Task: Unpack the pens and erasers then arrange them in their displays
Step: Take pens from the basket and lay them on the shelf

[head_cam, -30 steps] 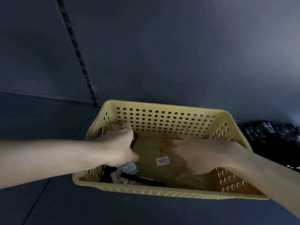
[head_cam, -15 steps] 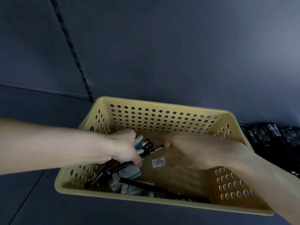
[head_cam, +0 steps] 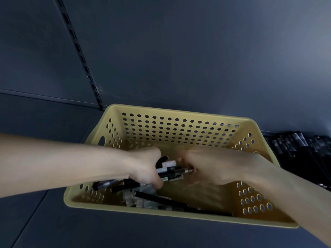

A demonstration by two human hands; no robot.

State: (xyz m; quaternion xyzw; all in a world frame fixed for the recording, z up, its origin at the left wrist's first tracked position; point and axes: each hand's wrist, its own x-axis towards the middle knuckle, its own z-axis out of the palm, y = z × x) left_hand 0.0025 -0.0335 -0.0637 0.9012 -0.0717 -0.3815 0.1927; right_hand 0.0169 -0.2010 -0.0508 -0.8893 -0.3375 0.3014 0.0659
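Note:
A yellow perforated basket [head_cam: 179, 111] sits on a dark shelf. Inside it, my left hand [head_cam: 145, 167] grips a bundle of black pens [head_cam: 170, 173] that point right and stick out on both sides of the fist. My right hand [head_cam: 211, 167] is inside the basket too, its fingers curled at the tips of that bundle; whether they pinch a pen is hidden. A loose black pen [head_cam: 161, 200] and small pale packets [head_cam: 139, 201], perhaps erasers, lie on the basket floor near the front wall.
A display of black pens [head_cam: 297, 145] lies on the shelf to the right of the basket. A slotted upright rail [head_cam: 78, 51] runs up the dark back panel. The dark shelf surface [head_cam: 44, 221] extends left and in front of the basket.
My left hand has lifted a bundle of pens from the basket floor. My right hand has moved left to meet the bundle's tips, covering the white sticker on the basket floor.

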